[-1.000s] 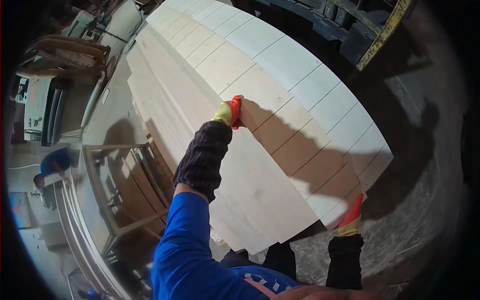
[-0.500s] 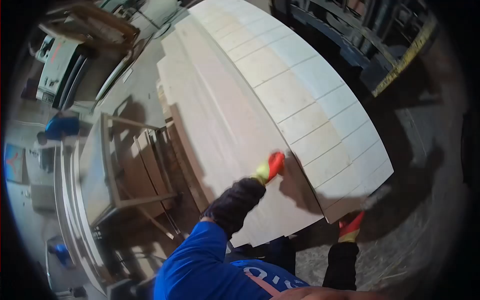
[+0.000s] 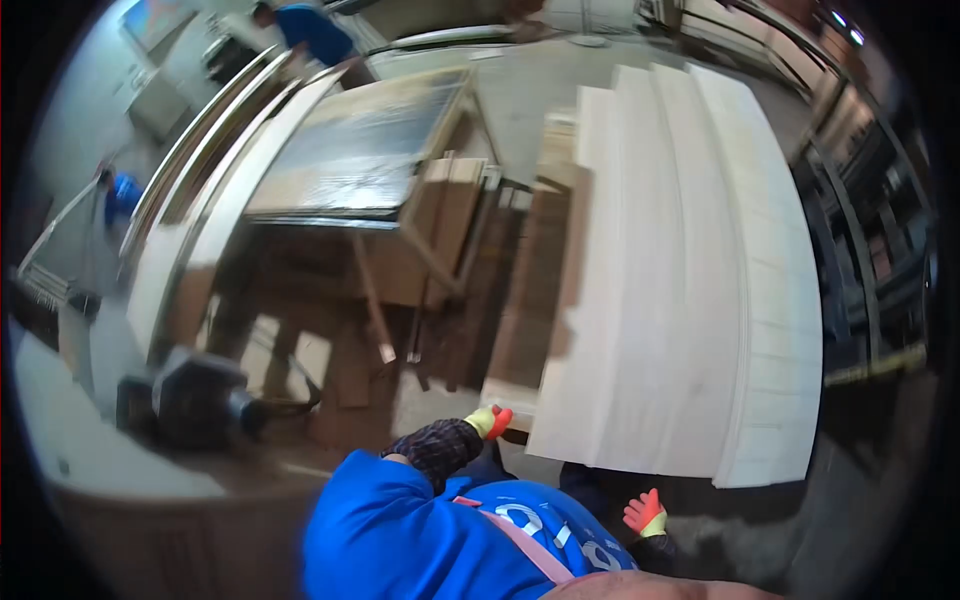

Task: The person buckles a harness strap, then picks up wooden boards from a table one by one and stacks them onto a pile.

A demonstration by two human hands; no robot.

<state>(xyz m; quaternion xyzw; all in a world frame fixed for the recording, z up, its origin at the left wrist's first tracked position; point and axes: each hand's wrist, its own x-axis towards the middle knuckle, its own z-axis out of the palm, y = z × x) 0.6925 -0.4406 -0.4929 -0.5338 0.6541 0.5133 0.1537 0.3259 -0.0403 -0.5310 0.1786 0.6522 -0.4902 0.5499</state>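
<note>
My left hand, in a yellow and red work glove, is near the near end of a wooden support left of the panels. Its fingers look curled, and I see nothing in them. My right hand, in a matching glove, hangs just below the near edge of the stack with fingers apart and nothing held. Before me lies a stack of long pale wooden sheets. On its right side rests a curved-edged panel with lines across it. Neither hand appears to touch the sheets.
To the left stands a frame table with a shiny dark top, and long white boards lean beside it. A blurred machine sits on a bench at lower left. A person in blue is at the back. Metal racking stands right.
My view has swung left, so the stack now appears further right. My left hand has come off the sheets' top, and my right hand has let go of the lined panel's near corner.
</note>
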